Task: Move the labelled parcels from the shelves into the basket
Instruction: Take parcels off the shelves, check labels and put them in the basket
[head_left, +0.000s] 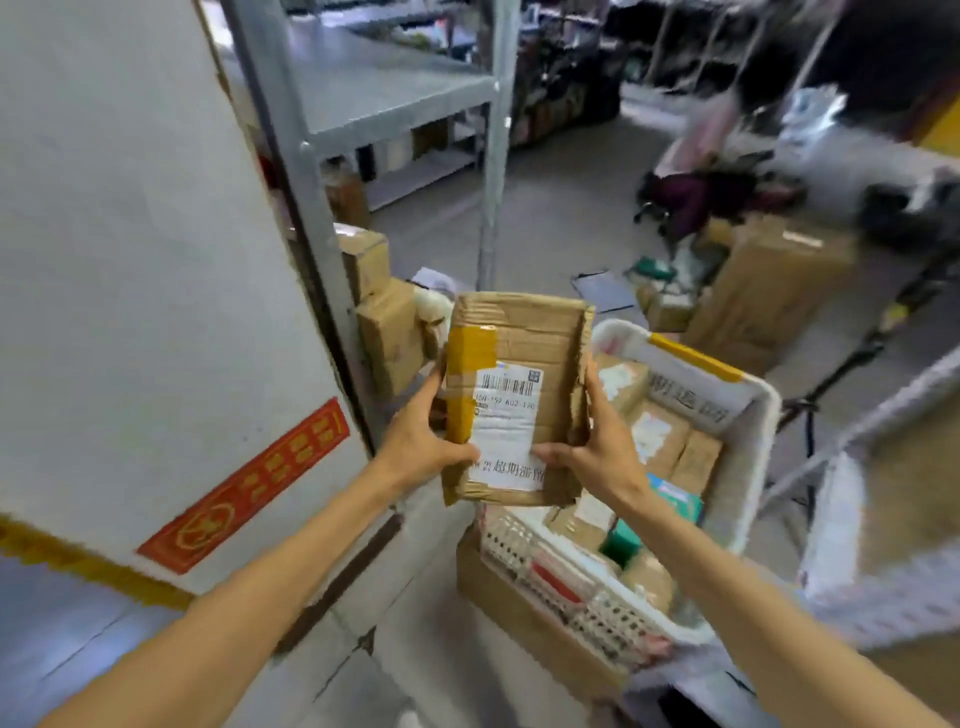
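I hold a flat, worn cardboard parcel (519, 364) with a white barcode label and yellow tape, upright in the middle of the view. My left hand (418, 441) grips its left edge and my right hand (597, 447) grips its right edge, thumbs on the label. Just right of and below the parcel stands the white plastic basket (753, 447), which holds several cardboard parcels and small boxes. The grey metal shelves (395, 104) rise behind on the left.
A large white panel (130, 260) with a red sticker fills the left. Brown boxes (384, 322) are stacked by the shelf post. The basket rests on a cardboard box (519, 613). More cartons (769, 280) and clutter lie on the floor at right.
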